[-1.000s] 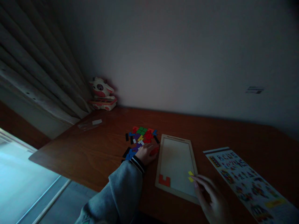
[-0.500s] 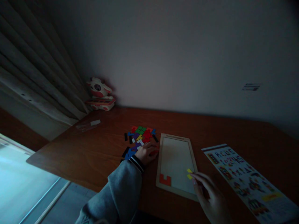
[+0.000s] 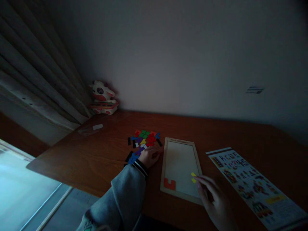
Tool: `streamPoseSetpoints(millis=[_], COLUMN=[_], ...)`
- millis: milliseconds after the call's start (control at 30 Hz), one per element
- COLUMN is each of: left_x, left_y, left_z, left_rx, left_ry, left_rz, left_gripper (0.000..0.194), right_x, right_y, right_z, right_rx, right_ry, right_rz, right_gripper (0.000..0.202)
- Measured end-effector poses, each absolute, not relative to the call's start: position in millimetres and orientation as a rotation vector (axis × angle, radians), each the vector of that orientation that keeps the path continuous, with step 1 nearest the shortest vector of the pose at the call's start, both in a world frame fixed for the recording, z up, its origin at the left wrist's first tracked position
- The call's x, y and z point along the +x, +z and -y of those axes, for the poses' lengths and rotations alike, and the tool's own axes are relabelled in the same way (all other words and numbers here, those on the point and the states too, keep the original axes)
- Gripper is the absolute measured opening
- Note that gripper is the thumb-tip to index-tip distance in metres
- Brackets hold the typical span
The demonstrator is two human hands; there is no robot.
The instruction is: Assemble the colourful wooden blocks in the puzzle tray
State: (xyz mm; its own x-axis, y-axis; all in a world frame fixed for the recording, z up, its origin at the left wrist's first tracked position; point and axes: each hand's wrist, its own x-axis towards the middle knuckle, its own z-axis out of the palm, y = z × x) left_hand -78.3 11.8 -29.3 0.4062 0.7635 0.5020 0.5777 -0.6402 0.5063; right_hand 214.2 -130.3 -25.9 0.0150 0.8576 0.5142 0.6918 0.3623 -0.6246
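Note:
My right hand (image 3: 214, 195) is closed in a pinch on a small yellow puzzle piece (image 3: 193, 180), over the lower right part of a shallow wooden tray (image 3: 162, 175). The fingertips cover part of the piece. An orange-red notched puzzle piece (image 3: 169, 184) lies in the tray's near left corner. My left hand (image 3: 149, 156) rests palm down between the tray and a pile of coloured puzzle pieces (image 3: 145, 134). Its fingers are loosely bent and apart, and nothing shows in them. The hand and its grey sleeve cover some of the nearer pieces.
A printed pattern sheet (image 3: 252, 186) lies right of the tray. At the back left stands a cow-shaped toy (image 3: 103, 98), with a clear plastic bag (image 3: 88, 131) in front of it. A wall (image 3: 183, 64) rises behind the table, and a curtain (image 3: 36, 70) hangs at left.
The view has shifted slightly. My right hand keeps the yellow piece over nearly the same spot of the tray. My left hand's fingers have moved a little, and the red patch near their tips no longer shows.

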Motion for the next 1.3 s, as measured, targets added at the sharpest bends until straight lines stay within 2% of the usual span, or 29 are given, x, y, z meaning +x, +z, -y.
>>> streamPoseSetpoints(millis=[233,500,667,800,900,1133,1300], left_x=[-79.1,-43.6,-1.1,16.0,15.8,6.7,3.9], left_y=[-22.6,3.6,16.4,5.3,-4.1,-3.5,-14.3], left_z=[-10.7,2.3,-4.7,-10.7,-12.2,-13.0,-16.0], left_rx=[2.422,2.198,1.917,1.592,1.463,1.506,1.310], left_ry=[1.157,1.239,1.155,1.118,1.125,1.197,1.101], left_rz=[-1.075,-0.936,-0.800,-0.824,-0.842,-0.825,-0.753], left_gripper=[0.018,0.020,0.029,0.041,0.044,0.030,0.048], right_x=[211.7,210.2,211.7,207.5,199.4,185.2,189.8], right_y=[-25.6,-10.3,18.6,37.5,34.7,8.8,13.6], right_z=[129.8,118.3,80.0,48.2,34.5,27.8,28.5], right_rx=[-1.359,-1.395,-1.365,-1.267,-1.185,-1.118,-1.168], right_ry=[0.311,0.530,0.712,0.969,1.074,1.168,1.248], right_rz=[1.751,1.730,1.766,1.798,1.725,1.519,1.380], right_gripper=[0.020,0.024,0.030,0.032,0.031,0.037,0.044])
